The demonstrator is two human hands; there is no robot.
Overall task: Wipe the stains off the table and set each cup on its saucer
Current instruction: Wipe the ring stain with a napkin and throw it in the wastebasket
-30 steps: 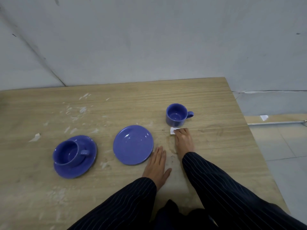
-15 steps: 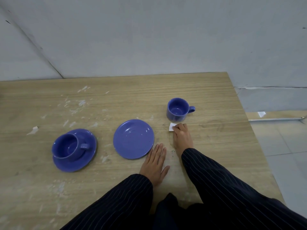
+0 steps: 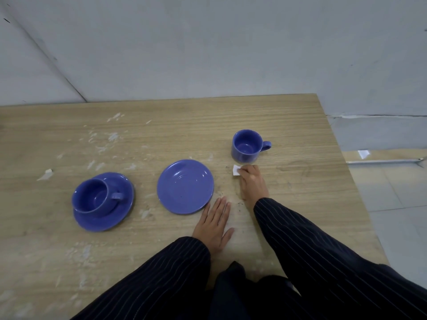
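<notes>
I see the small white wipe (image 3: 236, 170) pinned flat on the bench (image 3: 300, 135) under my right hand (image 3: 251, 181), just in front of the loose cup (image 3: 246, 146); it looks soft and light, best pressed under the fingertips; the cup looks hard, glazed and breakable, so I'd take its handle; the empty saucer (image 3: 184, 186) sits just left; my left hand (image 3: 213, 227) lies spread flat, holding nothing.

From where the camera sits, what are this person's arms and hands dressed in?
Both arms wear long, dark navy sleeves with thin pale pinstripes, like a suit jacket, ending at the wrists. The left hand and right hand are bare: no gloves, and no rings or watch that I can see.
</notes>
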